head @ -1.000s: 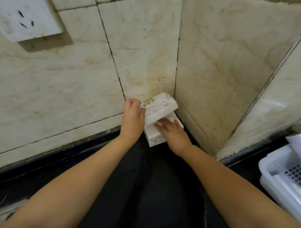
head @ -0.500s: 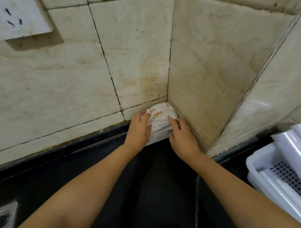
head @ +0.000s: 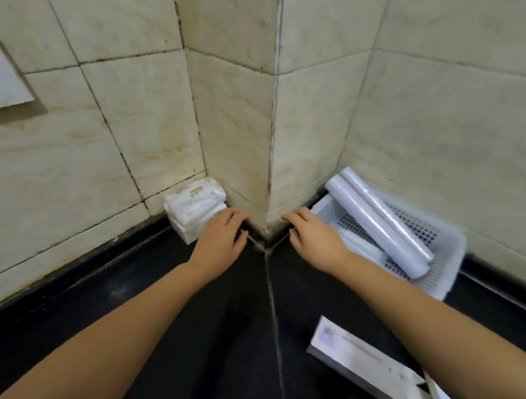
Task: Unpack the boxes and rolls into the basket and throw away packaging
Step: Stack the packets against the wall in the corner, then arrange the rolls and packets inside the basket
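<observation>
Two white tissue packs (head: 193, 209) are stacked in the wall corner on the dark counter. My left hand (head: 220, 239) hovers just in front of them, fingers loosely curled, holding nothing. My right hand (head: 315, 239) is empty too, with spread fingers over the near left corner of the white perforated basket (head: 448, 252). Two white rolls (head: 382, 222) lie slanted in the basket, sticking out over its far rim. A long white box (head: 363, 363) lies on the counter at the lower right, blurred.
A tiled pillar edge (head: 271, 139) juts toward me between the tissue packs and the basket. A white wall socket plate (head: 1, 80) is at the upper left. The black counter (head: 201, 335) stretches in front of me.
Both hands let go of the tissue packs and drew back; the right hand moved right toward the basket. The view swung right, bringing the basket, rolls and box into sight.
</observation>
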{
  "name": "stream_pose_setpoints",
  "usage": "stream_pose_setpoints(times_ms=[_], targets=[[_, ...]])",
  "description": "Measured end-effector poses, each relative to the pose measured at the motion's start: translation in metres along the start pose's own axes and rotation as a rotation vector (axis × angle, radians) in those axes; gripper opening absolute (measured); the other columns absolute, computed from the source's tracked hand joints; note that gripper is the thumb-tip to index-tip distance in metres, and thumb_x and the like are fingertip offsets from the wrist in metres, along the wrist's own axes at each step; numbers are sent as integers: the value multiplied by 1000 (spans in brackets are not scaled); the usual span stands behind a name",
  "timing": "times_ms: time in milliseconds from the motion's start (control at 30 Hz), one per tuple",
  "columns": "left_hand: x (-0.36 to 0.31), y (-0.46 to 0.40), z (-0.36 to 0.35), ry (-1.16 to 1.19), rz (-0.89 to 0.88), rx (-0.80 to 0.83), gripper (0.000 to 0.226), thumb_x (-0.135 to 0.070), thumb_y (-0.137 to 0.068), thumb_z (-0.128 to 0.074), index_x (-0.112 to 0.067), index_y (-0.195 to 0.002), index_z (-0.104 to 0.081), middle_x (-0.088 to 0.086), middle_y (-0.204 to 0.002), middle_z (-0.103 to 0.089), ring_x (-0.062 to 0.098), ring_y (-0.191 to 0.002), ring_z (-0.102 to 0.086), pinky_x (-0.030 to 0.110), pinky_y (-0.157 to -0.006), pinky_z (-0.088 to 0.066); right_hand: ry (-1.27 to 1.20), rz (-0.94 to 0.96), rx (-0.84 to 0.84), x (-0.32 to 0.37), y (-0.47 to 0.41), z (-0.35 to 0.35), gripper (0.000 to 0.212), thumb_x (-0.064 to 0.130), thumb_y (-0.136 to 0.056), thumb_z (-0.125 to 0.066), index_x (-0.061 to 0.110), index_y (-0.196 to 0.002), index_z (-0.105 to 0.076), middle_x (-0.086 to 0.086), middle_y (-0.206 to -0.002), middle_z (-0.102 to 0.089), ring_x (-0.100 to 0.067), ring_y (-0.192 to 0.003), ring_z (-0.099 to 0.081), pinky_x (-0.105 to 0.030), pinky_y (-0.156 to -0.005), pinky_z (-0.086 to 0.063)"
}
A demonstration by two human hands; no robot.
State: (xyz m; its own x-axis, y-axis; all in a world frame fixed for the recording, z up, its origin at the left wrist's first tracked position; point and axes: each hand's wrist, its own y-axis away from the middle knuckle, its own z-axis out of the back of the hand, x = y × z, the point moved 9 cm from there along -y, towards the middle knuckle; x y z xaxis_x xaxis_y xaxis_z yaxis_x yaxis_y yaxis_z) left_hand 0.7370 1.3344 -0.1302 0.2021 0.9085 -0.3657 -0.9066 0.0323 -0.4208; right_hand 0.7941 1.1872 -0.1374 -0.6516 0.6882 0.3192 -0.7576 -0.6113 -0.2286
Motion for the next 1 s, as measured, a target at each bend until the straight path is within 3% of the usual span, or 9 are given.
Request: stream_pose_setpoints(times_ms=[100, 267, 433, 567, 700, 867, 900, 967, 1000], targets=[[-56, 14, -23, 75, -99, 50, 29, -12, -85, -61, -8, -114, -59, 10, -112, -60, 25, -101, -56, 38, -88, -48, 32, -164, -29, -33, 62, 30, 37, 18, -93, -47, 16, -129, -51, -7, -128, -51, -29, -104, -59, -38, -81, -51], [-126, 28, -73, 155, -182, 204, 34, -22, -90, -52, -15, -124, -52, 3, -124, -53, 18, -115, -49, 34, -101, -40, 64, -405, 4, -85, 143, 55, 35, 21, -95, -43, 20, -129, -51, -2, -133, -48, -24, -99, -61, -30, -76, -48], [-155, 7, -119, 162, -202, 335, 30, -26, -92, -49, -19, -121, -52, 0, -121, -54, 16, -114, -48, 34, -100, -39, 27, -601, 20, -138, 174, 67, 35, 18, -94, -40, 21, -127, -55, -3, -127, -56, -25, -105, -59, -38, -82, -52], [-155, -33, -146, 190, -187, 350, 24, -21, -91, -52, -14, -113, -58, 4, -112, -62, 20, -106, -55, 36, -94, -44, -73, -644, 14, -176, 160, 60, 32, 14, -96, -41, 15, -120, -61, -9, -117, -64, -27, -99, -63, -38, -85, -53], [-143, -79, -183, 225, -92, 421, 24, -12, -92, -48, -6, -111, -61, 12, -112, -63, 25, -106, -55, 37, -94, -44, -185, -641, 103, -213, 126, 29, 34, 6, -95, -38, 10, -118, -63, -11, -122, -65, -27, -109, -60, -34, -95, -46], [-120, -113, -235, 149, 14, 633, 29, -15, -95, -41, -10, -118, -58, 11, -125, -57, 25, -112, -53, 38, -97, -44, -218, -602, 336, -231, 88, -26, 46, 1, -91, -44, 7, -138, -43, -12, -142, -47, -28, -128, -46, -31, -107, -34], [-115, -117, -246, 121, 21, 698, 30, -16, -96, -40, -12, -121, -56, 10, -130, -55, 24, -115, -52, 38, -98, -43, -218, -580, 370, -231, 81, -36, 41, 3, -92, -46, 7, -133, -47, -13, -138, -50, -28, -125, -48, -31, -106, -34], [-104, -125, -264, 88, 31, 809, 35, -13, -95, -38, -15, -127, -52, 8, -138, -49, 23, -121, -49, 36, -103, -40, -186, -544, 409, -231, 71, -51, 21, 5, -93, -44, 13, -109, -55, -16, -114, -56, -24, -100, -52, -34, -92, -41], [-99, -129, -272, 72, 34, 853, 37, -10, -95, -37, -17, -128, -51, 7, -140, -47, 23, -123, -48, 36, -104, -39, -162, -544, 416, -233, 67, -55, 19, 7, -94, -43, 9, -109, -54, -17, -110, -57, -23, -92, -50, -35, -85, -43]])
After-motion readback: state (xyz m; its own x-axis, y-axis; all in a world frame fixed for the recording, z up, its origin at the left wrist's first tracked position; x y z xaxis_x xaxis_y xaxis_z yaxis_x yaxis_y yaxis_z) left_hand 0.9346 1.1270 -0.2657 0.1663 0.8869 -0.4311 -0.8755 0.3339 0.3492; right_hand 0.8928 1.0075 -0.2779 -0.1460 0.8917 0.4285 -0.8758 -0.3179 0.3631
